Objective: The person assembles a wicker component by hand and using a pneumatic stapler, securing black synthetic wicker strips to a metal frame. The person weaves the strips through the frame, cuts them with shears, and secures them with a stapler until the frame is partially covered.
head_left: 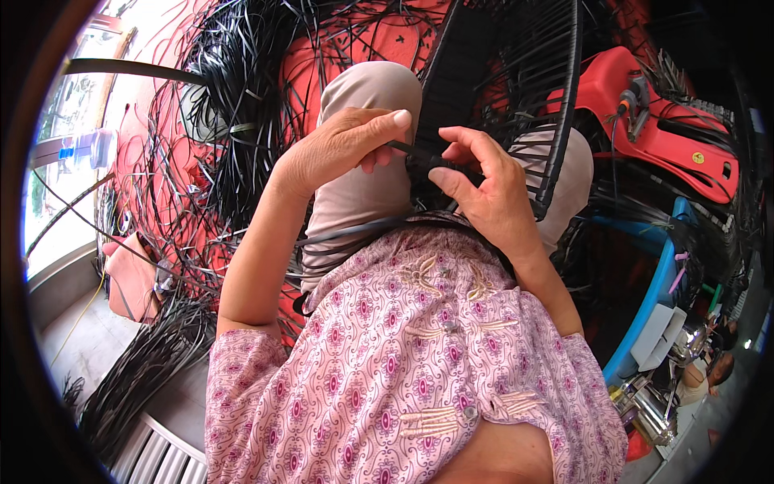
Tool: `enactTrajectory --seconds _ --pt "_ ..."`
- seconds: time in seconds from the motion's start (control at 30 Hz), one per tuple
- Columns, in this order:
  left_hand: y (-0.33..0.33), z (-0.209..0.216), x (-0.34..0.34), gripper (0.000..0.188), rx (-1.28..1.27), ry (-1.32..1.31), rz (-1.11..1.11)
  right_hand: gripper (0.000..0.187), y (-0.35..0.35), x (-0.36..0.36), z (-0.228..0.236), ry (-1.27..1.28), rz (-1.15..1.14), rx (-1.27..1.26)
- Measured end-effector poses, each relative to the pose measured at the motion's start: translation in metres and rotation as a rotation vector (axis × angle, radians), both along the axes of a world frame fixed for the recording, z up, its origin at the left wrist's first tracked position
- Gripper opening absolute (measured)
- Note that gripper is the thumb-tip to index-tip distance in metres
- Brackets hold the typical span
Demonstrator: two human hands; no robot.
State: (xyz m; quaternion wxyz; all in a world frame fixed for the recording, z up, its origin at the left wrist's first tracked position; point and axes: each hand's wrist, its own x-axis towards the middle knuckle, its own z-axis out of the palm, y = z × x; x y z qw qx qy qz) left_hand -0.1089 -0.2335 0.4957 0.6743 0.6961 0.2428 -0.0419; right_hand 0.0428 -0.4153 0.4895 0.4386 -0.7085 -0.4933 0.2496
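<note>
My left hand (343,149) is bent over my left knee, its thumb stretched along the top and its fingers closed on a thin black plastic strip (419,153). The strip runs across to my right hand (488,181), where it passes between the curled fingers and the thumb; thumb and forefinger tips stand apart. Just beyond and between my knees leans a black frame (572,89) strung with many black strands, with a dark solid panel (455,73) on its left side. More black strips (363,231) lie across my lap.
A large tangle of black strips (250,97) covers the red mat (322,56) at the left; another bundle (145,371) lies lower. On the right are a red plastic ride-on toy (637,121), a blue tub (661,282) and metal containers (649,415). A pink pouch (133,278) sits far left.
</note>
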Motion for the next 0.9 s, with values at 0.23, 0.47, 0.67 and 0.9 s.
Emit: enactTrajectory --seconds 0.23,0.47,0.67,0.9 --pt "-0.014 -0.01 -0.006 0.043 0.141 -0.107 -0.068 0.031 0.009 -0.002 -0.002 -0.169 0.069 -0.07" --pt "-0.031 -0.001 -0.012 0.055 0.763 -0.312 0.098 0.021 0.007 0.001 -0.003 -0.178 0.122 -0.011" --pt "-0.081 -0.001 -0.05 0.035 0.924 -0.591 0.342 0.02 0.006 0.002 0.0 -0.17 0.143 -0.005" --pt "-0.123 -0.027 -0.033 0.056 0.438 -0.173 0.279 0.023 0.01 0.012 0.0 -0.024 0.244 -0.018"
